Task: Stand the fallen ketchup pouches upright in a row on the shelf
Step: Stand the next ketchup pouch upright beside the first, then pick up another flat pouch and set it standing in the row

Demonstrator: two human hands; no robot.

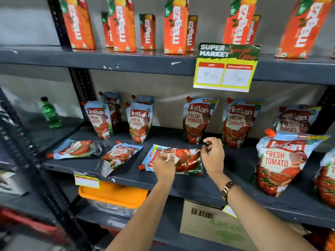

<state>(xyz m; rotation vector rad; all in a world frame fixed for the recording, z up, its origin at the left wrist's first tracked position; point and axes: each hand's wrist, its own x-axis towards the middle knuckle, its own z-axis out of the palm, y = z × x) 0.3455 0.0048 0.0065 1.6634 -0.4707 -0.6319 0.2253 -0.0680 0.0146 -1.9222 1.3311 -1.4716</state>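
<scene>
Three ketchup pouches lie flat on the dark grey shelf (pixel 126 180). One fallen pouch (pixel 186 159) lies in the middle, its red cap pointing left; my left hand (pixel 163 166) grips its left part, and my right hand (pixel 213 156) touches its right edge with fingers curled. A second fallen pouch (pixel 117 157) lies to the left, a third (pixel 76 149) further left. Several pouches stand upright at the back, such as one (pixel 196 120) behind my hands, and a large upright pouch (pixel 279 163) stands at the front right.
Orange juice cartons (pixel 175 26) line the upper shelf, with a yellow price sign (pixel 225 67) hanging from its edge. A green bottle (pixel 49 113) stands on the left shelf. An orange-lidded box (pixel 114 194) and a cardboard carton (pixel 208 225) sit below.
</scene>
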